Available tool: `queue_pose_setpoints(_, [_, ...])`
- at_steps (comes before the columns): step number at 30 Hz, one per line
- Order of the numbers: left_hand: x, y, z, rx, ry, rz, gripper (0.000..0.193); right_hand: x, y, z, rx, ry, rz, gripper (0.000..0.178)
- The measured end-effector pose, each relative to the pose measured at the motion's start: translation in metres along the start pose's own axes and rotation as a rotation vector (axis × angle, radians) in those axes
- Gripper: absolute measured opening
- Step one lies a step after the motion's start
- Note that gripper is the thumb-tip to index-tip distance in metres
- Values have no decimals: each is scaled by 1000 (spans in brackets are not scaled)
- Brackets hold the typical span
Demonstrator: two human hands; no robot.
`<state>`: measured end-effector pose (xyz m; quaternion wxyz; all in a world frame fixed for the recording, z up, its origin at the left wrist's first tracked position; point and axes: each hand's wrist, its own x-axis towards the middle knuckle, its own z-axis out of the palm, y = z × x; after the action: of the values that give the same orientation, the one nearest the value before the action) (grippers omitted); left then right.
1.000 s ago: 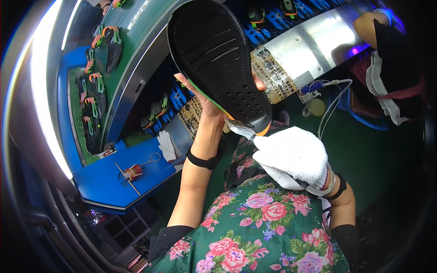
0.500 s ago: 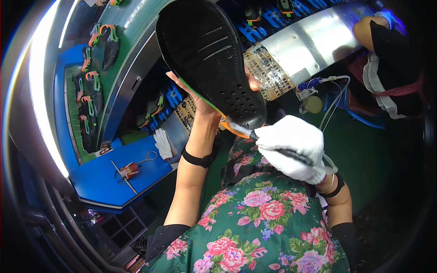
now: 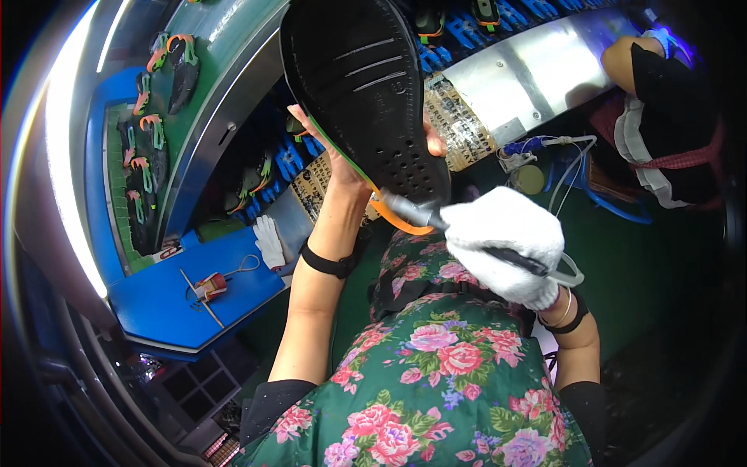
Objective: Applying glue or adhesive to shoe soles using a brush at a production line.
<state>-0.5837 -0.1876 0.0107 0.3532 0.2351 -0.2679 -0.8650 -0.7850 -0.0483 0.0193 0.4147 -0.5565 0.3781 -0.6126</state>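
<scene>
A shoe (image 3: 362, 93) is held up with its black underside facing me; three grooves and a cluster of small holes mark it. Green and orange edging shows along its left side, with an orange loop (image 3: 401, 224) at the lower end. My bare left hand (image 3: 342, 162) is closed round the shoe from behind, thumb and fingertips at opposite sides. In a white knit glove, my right hand (image 3: 506, 241) grips a pen-like tool (image 3: 412, 212) with a dark handle and a pale tip. That tip, blurred by motion, is at the shoe's lower edge beside the orange loop.
At left, a blue table (image 3: 163, 303) carries a white glove (image 3: 269, 241) and a small red-wrapped object (image 3: 210, 288). Several shoes (image 3: 184, 74) lie on the green belt behind. A metal rail (image 3: 537, 70) runs across the back. Another person's arm (image 3: 626, 62) is at upper right.
The shoe has shifted slightly right and upward with my left hand. My right hand has moved a little to the right, its tool still against the shoe's lower edge.
</scene>
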Motion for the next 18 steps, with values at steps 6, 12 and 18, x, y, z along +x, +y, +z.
queue_pose_setpoints(6, [7, -3, -15, 217, 216, -24, 143, 3, 10, -2, 93, -229, -63, 26])
queue_pose_setpoints(12, [12, 2, -22, 148, -211, -215, 120, 1, 12, -2, -233, -263, -141, 33])
queue_pose_setpoints(18, [6, 5, -23, 165, -101, -344, 99, 10, 14, -6, 106, -385, -135, 31])
